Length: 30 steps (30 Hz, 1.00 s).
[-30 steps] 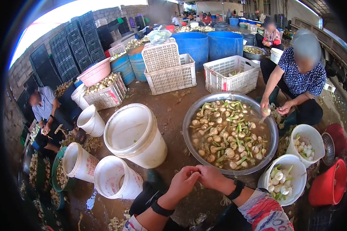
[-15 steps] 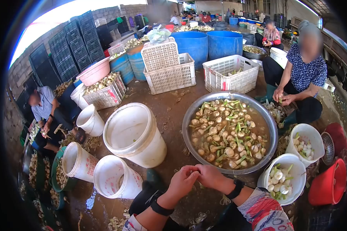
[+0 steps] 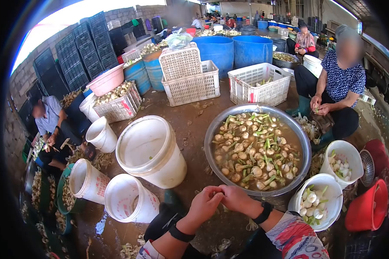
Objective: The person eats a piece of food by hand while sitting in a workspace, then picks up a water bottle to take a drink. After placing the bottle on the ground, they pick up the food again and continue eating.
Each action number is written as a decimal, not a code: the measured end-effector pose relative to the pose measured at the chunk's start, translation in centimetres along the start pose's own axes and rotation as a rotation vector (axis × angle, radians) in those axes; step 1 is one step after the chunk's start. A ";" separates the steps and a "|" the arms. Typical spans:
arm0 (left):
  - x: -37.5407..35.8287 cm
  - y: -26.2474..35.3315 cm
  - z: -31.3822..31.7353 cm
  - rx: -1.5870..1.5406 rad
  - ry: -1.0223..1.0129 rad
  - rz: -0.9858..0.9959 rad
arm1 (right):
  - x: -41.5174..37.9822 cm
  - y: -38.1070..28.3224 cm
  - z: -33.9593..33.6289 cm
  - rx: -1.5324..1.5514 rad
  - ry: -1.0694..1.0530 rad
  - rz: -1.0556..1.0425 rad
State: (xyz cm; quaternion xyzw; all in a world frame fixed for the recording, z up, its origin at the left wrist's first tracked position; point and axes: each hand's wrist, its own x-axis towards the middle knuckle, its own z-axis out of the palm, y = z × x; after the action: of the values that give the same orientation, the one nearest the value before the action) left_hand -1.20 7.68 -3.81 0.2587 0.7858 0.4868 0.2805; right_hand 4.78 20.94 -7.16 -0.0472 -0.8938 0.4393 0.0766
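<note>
My left hand and my right hand meet in front of my knees, fingers curled and pressed together. Whatever lies between them, if anything, is hidden by the fingers. Just beyond is a wide metal basin of brownish water, full of garlic bulbs with green stem stubs. To the right of my right hand stands a white bucket holding peeled white garlic bulbs. Left of my left hand is a white bucket, tilted towards me.
A large white bucket stands ahead on the left. At the right are a red bucket and another white bucket with garlic. One person sits beyond the basin, another at far left. White crates and blue barrels stand behind.
My hands stay together in the same place. The person beyond the basin has shifted their hands slightly, and the person at far left has moved their hands a little.
</note>
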 end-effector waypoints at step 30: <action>-0.1 0.5 -0.3 0.058 0.008 0.002 | 0.0 0.2 0.3 0.028 0.002 -0.023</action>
State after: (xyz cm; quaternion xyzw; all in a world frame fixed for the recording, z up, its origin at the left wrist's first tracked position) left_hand -1.24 7.59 -3.22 0.2658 0.8003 0.4652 0.2693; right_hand 4.70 20.87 -7.48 -0.0362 -0.8881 0.4507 0.0832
